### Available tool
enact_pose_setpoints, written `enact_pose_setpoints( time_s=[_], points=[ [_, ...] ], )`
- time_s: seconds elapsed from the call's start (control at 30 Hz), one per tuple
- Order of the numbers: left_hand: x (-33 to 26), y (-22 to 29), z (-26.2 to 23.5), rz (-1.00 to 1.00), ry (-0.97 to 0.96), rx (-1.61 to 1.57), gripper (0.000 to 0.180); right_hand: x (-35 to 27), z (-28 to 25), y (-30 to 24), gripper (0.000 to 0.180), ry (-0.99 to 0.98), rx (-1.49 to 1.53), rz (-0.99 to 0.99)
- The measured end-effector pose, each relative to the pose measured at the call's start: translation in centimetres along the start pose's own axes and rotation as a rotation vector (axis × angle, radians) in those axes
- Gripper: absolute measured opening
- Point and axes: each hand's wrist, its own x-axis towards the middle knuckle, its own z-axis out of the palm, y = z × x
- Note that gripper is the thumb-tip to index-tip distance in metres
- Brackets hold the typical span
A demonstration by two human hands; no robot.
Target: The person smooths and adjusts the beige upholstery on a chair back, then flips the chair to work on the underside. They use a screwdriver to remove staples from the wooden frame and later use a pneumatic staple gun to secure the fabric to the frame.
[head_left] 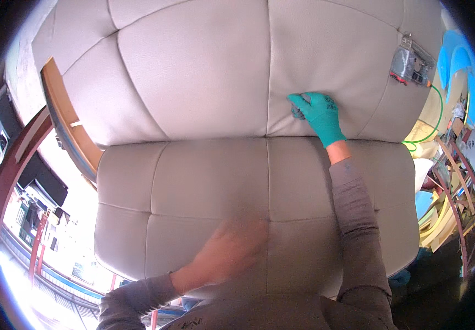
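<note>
A tufted grey-beige sofa fills the middle, with its backrest [193, 71] at the far side and its seat [210, 176] nearer me. My right hand [315, 113], in a teal knitted glove with grey fingertips, is closed against the lower backrest, just right of the middle seam. Creases in the leather-like cover spread out around it. Whatever its curled fingers pinch, if anything, is hidden. Over the front part of the seat, my bare left hand [229, 250] is smeared by motion, so its fingers cannot be made out.
A metal air tool [412, 65] with a green hose [440, 110] rests on the backrest's right side. Curved wooden parts [70, 121] stand at the left. Yellow and blue foam pieces [441, 220] and thin wooden frames are piled at the right.
</note>
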Motion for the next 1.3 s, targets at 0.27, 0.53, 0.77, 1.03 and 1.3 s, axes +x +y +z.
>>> enact_pose_setpoints(
  time_s=[0.27,0.53,0.77,1.03,1.3],
  points=[
    [4.2,-10.7,-2.5,0.001,0.409,-0.006,0.041,-4.3,7.2,-2.6,0.034,-0.276,-0.171,-0.546],
    [16.1,-16.8,-1.0,-0.152,0.439,-0.050,0.036,-7.5,5.1,3.0,0.029,-0.171,-0.278,-0.403],
    [17.8,-17.0,-2.4,-0.130,0.273,0.017,0.033,-10.8,-4.2,4.6,0.021,0.028,-0.561,-0.109],
    [23.3,-18.0,0.7,0.108,0.245,0.251,0.030,-7.8,-1.9,10.5,0.029,0.224,-0.735,-0.169],
    [17.5,-6.5,-1.4,0.098,0.302,0.295,0.043,-5.5,-2.0,11.2,0.029,0.175,-0.718,-0.144]
  ],
)
